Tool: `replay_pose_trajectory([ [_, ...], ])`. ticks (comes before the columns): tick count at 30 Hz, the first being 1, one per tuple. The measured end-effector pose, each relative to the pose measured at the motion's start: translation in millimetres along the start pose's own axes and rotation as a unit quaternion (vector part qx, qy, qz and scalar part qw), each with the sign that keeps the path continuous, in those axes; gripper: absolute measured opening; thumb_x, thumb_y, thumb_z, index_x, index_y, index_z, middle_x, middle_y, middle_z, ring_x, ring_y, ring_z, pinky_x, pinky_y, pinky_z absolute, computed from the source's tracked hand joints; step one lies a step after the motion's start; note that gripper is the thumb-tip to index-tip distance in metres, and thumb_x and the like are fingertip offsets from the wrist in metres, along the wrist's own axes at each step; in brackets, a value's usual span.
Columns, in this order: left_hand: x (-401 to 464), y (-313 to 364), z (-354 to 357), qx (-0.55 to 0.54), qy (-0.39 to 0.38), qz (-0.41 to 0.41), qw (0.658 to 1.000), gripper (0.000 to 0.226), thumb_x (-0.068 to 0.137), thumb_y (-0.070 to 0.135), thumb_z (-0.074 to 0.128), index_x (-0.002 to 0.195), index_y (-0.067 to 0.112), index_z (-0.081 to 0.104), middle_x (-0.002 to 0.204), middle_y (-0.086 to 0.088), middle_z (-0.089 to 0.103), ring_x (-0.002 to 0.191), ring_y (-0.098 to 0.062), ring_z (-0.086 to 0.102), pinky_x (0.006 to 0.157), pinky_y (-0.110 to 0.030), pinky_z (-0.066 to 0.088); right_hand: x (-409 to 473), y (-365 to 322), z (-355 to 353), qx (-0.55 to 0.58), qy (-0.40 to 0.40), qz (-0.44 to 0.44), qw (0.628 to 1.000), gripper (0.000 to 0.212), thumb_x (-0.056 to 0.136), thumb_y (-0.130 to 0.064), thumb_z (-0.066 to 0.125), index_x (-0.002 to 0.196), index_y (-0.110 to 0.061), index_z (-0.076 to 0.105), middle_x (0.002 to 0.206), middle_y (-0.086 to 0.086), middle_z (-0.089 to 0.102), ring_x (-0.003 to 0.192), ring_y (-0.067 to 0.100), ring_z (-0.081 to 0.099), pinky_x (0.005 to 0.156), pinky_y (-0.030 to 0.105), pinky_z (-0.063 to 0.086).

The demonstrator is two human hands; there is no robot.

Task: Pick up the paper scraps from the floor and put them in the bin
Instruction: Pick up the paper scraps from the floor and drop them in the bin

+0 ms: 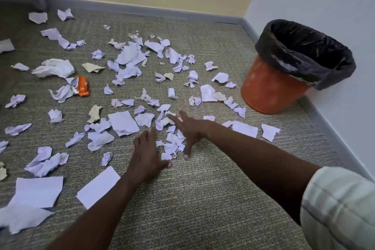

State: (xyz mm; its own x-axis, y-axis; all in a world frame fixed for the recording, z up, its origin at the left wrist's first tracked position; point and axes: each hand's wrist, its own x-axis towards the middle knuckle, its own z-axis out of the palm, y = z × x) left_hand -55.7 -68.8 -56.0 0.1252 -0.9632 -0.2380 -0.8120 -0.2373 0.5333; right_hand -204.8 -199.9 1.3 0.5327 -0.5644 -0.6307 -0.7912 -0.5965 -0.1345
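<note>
Torn and crumpled paper scraps (123, 123) litter a grey carpet (203, 199), among them an orange wrapper (82, 85) at left. At centre, the left hand (146, 155) and right hand (189, 130) reach down with fingers spread and straight, holding nothing, flanking a small cluster of scraps (172, 146). At right, an orange bin (269, 89) with a black liner (304, 55) stands against the wall.

bare forearms, pale checked sleeve (336, 209) (right arm, rolled up)
</note>
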Motion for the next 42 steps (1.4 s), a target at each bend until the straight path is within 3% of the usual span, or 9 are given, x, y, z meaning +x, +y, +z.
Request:
replay_pose_trajectory([
  [7, 27, -3, 1, -0.061, 0.024, -0.011, 0.998, 0.146, 0.049, 0.043, 0.096, 0.158, 0.021, 0.0, 0.142, -0.022, 0.026, 0.13, -0.04, 0.032, 0.108, -0.045, 0.036, 24, -6, 23, -0.009, 0.036, -0.025, 0.999, 0.143, 0.046, -0.036, 0.098, 0.155, -0.026, 0.006, 0.16, 0.019, -0.005, 0.145, 0.047, 0.008, 0.11, 0.061, 0.03],
  [11, 31, -4, 2, -0.107, 0.04, -0.006, 0.993, 0.099, 0.065, 0.027, 0.089, 0.147, 0.015, 0.036, 0.129, -0.018, 0.039, 0.114, -0.034, 0.049, 0.093, -0.034, 0.043, 30, -6, 35, 0.107, 0.109, -0.061, 0.986, 0.099, 0.056, -0.024, 0.094, 0.139, -0.01, 0.042, 0.134, 0.017, 0.033, 0.119, 0.031, 0.042, 0.096, 0.033, 0.043],
  [18, 20, 22, 4, -0.224, 0.098, -0.06, 0.968, 0.027, 0.085, 0.003, 0.059, 0.111, 0.008, 0.067, 0.107, -0.015, 0.07, 0.096, -0.03, 0.062, 0.078, -0.028, 0.04, 14, -20, 35, 0.265, 0.19, 0.004, 0.945, 0.032, 0.081, -0.023, 0.075, 0.104, -0.001, 0.066, 0.1, 0.013, 0.064, 0.097, 0.029, 0.061, 0.071, 0.029, 0.039],
  [23, 10, 47, -6, -0.288, 0.089, -0.082, 0.95, 0.028, 0.088, 0.003, 0.056, 0.115, 0.009, 0.056, 0.102, -0.002, 0.058, 0.092, -0.019, 0.053, 0.071, -0.026, 0.035, 5, -44, 40, 0.409, 0.166, 0.048, 0.896, 0.014, 0.079, -0.015, 0.058, 0.091, -0.009, 0.059, 0.085, 0.009, 0.066, 0.081, 0.024, 0.062, 0.071, 0.04, 0.05],
  [31, -7, 67, -19, -0.336, 0.12, -0.02, 0.934, 0.017, 0.088, 0.001, 0.046, 0.1, 0.012, 0.048, 0.097, -0.011, 0.057, 0.088, -0.026, 0.055, 0.058, -0.03, 0.036, -20, -55, 19, 0.633, 0.155, 0.06, 0.756, 0.061, 0.085, 0.008, 0.052, 0.127, -0.02, 0.018, 0.108, 0.01, 0.053, 0.101, 0.022, 0.055, 0.069, 0.032, 0.051],
  [34, -13, 78, -29, -0.353, 0.121, -0.011, 0.928, 0.019, 0.087, 0.0, 0.046, 0.103, 0.011, 0.049, 0.1, -0.012, 0.056, 0.091, -0.027, 0.055, 0.059, -0.029, 0.038, -28, -59, 11, 0.682, 0.165, 0.054, 0.711, 0.055, 0.078, 0.015, 0.046, 0.121, -0.016, 0.031, 0.109, 0.014, 0.056, 0.102, 0.025, 0.057, 0.073, 0.037, 0.052],
  [37, -24, 96, -42, -0.375, 0.115, 0.005, 0.92, 0.025, 0.087, -0.006, 0.045, 0.105, 0.011, 0.05, 0.094, -0.003, 0.055, 0.088, -0.023, 0.053, 0.057, -0.018, 0.039, -43, -64, 0, 0.731, 0.169, 0.063, 0.658, 0.026, 0.08, 0.011, 0.037, 0.076, -0.01, 0.05, 0.069, 0.003, 0.057, 0.068, 0.011, 0.056, 0.055, 0.024, 0.042],
  [39, -28, 104, -48, -0.389, 0.08, 0.012, 0.918, 0.043, 0.09, -0.008, 0.043, 0.129, 0.011, 0.047, 0.109, 0.002, 0.054, 0.1, -0.015, 0.051, 0.06, -0.007, 0.04, -48, -65, -4, 0.759, 0.164, 0.061, 0.627, 0.038, 0.087, -0.005, 0.041, 0.053, -0.016, 0.055, 0.051, -0.005, 0.052, 0.048, 0.008, 0.051, 0.051, 0.025, 0.04],
  [42, -29, 110, -53, -0.39, 0.005, 0.022, 0.92, 0.065, 0.089, 0.005, 0.043, 0.15, 0.02, 0.028, 0.134, 0.005, 0.05, 0.119, -0.013, 0.05, 0.084, -0.015, 0.047, -55, -67, -11, 0.785, 0.186, 0.083, 0.585, 0.02, 0.088, -0.031, 0.054, 0.077, -0.016, 0.06, 0.065, -0.002, 0.058, 0.06, 0.013, 0.057, 0.054, 0.024, 0.045],
])
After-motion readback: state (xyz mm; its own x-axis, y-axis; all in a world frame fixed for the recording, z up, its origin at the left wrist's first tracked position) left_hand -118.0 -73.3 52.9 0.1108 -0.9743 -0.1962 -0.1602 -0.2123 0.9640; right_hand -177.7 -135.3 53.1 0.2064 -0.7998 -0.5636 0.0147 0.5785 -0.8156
